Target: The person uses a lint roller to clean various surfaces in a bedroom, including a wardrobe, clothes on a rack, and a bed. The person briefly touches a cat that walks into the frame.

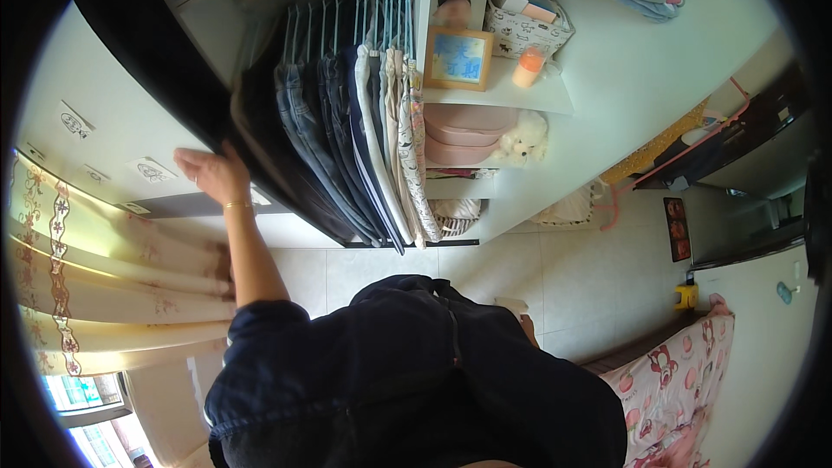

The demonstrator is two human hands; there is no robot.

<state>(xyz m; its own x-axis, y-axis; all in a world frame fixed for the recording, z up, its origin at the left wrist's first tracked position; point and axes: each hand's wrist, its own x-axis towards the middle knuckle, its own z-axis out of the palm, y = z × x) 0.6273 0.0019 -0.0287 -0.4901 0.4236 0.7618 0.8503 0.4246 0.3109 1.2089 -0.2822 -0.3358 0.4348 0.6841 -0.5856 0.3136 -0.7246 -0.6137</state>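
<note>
My left hand (218, 175) is raised at the dark edge of a white wardrobe sliding door (110, 104), fingers stretched to the left and thumb apart. Nothing shows in its grasp; whether it presses on the door is unclear. Just right of it, trousers (325, 136) hang from thin blue hangers (390, 10) inside the open wardrobe. Only a sliver of my right hand (528, 325) shows past my dark jacket, low on the right. A pale flat object (511, 304) appears beside its fingers; the grip is hidden.
Wardrobe shelves hold a framed picture (458, 58), a patterned fabric basket (530, 26), an orange-capped bottle (528, 68), pink containers (461, 133) and a white plush dog (523, 136). Floral curtains (130, 273) hang at left. A bed with a pink printed cover (676, 377) stands at right.
</note>
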